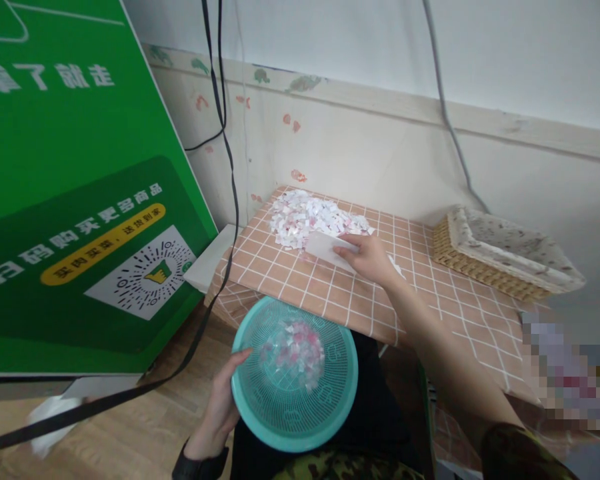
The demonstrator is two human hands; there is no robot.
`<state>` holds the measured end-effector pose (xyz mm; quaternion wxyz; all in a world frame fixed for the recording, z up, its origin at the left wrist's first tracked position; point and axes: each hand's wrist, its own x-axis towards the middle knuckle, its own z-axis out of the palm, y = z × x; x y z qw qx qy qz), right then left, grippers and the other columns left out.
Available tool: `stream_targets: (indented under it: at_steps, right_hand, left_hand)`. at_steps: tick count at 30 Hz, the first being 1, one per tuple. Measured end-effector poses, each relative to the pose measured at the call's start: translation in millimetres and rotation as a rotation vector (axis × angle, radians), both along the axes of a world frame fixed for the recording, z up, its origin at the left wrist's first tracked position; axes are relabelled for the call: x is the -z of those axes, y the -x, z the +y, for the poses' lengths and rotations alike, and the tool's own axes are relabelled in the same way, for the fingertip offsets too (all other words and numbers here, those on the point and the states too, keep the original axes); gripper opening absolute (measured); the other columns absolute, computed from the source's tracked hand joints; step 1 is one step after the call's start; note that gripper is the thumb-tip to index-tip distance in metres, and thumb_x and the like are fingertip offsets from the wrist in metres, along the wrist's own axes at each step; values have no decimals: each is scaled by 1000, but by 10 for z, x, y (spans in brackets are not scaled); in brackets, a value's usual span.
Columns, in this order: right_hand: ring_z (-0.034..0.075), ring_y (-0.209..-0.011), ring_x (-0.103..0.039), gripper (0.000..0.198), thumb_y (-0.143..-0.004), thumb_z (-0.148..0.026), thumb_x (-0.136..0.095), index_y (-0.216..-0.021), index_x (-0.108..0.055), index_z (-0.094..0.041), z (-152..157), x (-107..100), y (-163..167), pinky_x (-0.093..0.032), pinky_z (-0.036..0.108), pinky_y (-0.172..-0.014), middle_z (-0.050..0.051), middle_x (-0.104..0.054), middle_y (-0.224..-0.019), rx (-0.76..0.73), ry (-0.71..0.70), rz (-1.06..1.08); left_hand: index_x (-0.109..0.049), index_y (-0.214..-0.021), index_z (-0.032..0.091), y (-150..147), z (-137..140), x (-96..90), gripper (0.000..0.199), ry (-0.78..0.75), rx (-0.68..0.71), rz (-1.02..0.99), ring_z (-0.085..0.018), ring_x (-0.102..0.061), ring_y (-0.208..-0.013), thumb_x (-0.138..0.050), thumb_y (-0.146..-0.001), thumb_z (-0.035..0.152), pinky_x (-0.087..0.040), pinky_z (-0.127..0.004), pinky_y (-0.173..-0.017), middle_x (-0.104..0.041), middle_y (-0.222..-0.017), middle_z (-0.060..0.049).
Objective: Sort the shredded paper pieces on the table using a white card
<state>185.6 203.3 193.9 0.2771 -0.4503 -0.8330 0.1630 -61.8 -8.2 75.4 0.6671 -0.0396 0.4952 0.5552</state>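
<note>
My left hand [226,393] grips the left rim of a turquoise plastic colander [295,427], thumb over the edge. The colander sits just below the table's front edge, above my lap. A loose heap of small pink and white paper scraps [296,353] lies in its bottom. Over the table, my right hand [365,257] is closed on a flat white card [327,248], fingers on its right end. The card touches or hovers at the front of a larger pile of paper scraps [307,217]; I cannot tell which. A few scraps lie beside my right wrist.
A brown-and-white checked cloth covers the table [460,313]. A cloth-lined wicker basket [500,260] stands on the right against the wall. At left rises a green printed panel [80,167], with a black strap [233,200] hanging in front. A grey cable [445,100] runs down the wall.
</note>
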Motion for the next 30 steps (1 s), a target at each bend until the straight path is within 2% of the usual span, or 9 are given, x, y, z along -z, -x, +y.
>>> stream_targets:
  at_steps: [7, 13, 18, 23, 30]
  right_hand:
    - [12, -62, -54, 18, -82, -28, -53, -82, -67, -17, -28, 10, 0, -38, 26, -60, 1, -65, -71, -106, 29, 19]
    - [15, -69, -60, 22, -82, -32, -53, -92, -69, -19, -99, 52, -148, -43, 28, -62, 2, -69, -81, -45, 49, 57]
    - [17, -73, -63, 25, -84, -33, -50, -97, -68, -21, -295, 116, -281, -45, 29, -64, 3, -71, -88, 66, -4, 30]
    - [16, -66, -64, 25, -86, -29, -49, -102, -67, -24, -556, 125, -287, -45, 27, -59, 2, -72, -88, 2, -21, -56]
    - [19, -69, -66, 27, -87, -31, -48, -104, -67, -23, -590, 153, -283, -46, 29, -61, 4, -72, -88, 134, -161, -87]
  left_hand:
    - [-71, -67, 12, 16, 0, 15, 6, -6, -8, 8, -16, -63, -51, -71, -64, 17, -51, -26, -53, -71, -59, -3]
    - [-71, -71, 11, 13, -11, 14, 10, -22, 16, -4, -17, -64, -54, -70, -66, 19, -52, -28, -57, -72, -63, -5]
    - [-72, -74, 10, -1, -11, 9, 12, -40, 21, -19, -20, -66, -57, -69, -67, 20, -53, -31, -60, -73, -67, -6]
    - [-72, -78, 10, -22, -4, -13, 13, -59, 27, -41, -21, -67, -61, -68, -68, 18, -54, -32, -63, -74, -72, -8]
    - [-72, -78, 9, -20, -31, -59, 12, -101, 78, -75, -25, -69, -64, -67, -67, 13, -55, -36, -70, -74, -73, -10]
